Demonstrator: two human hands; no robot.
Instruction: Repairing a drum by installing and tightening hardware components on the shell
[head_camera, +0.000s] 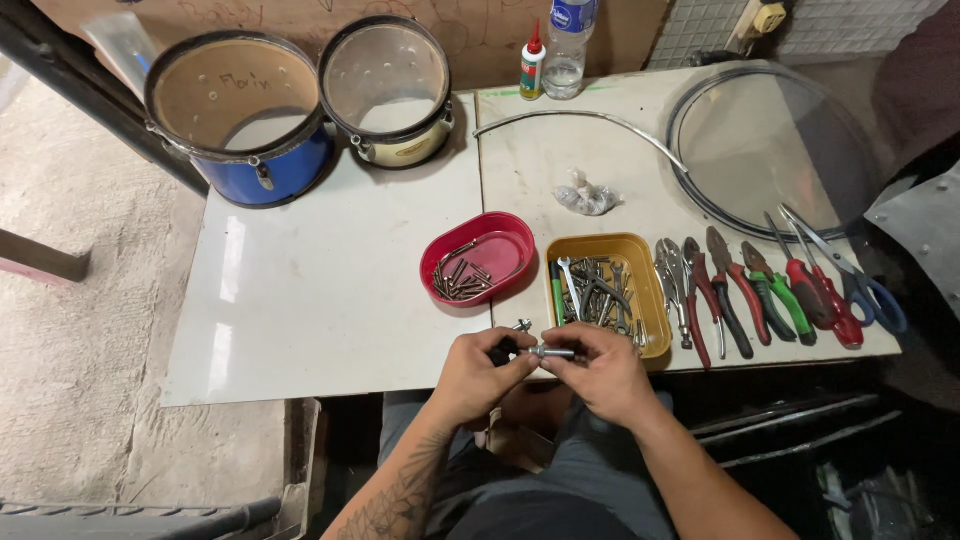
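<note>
Right now I am looking down at both hands meeting at the near edge of the white table (300, 300), just in front of the yellow tray (606, 250). My left hand (478, 375) is closing its fingers around the dark end of a small metal rod (548, 352), and my right hand (600, 372) is pinching the shiny end of that same rod between thumb and fingertips, so the rod is lying level between the two hands, just above the table's edge. Whether the two ends are one piece or two joined parts, I cannot tell. The yellow tray is holding a heap of small spanners and metal fittings, and the red tray (492, 240) just to its left is holding loose screws. To the right of the yellow tray a row of pliers (735, 290) with red, black and green grips is lying side by side, with a pair of blue-handled scissors (860, 285) at the far end. Further back a clear round drum skin (775, 140) and a thin metal hoop (580, 118) are resting on the table, with a small crumpled plastic bag (588, 197) between them and the trays. At the far left a blue drum shell (240, 115) and a cream drum shell (390, 90) are standing touching each other, and a glue bottle (533, 62) and a water bottle (568, 45) are standing against the wall.
</note>
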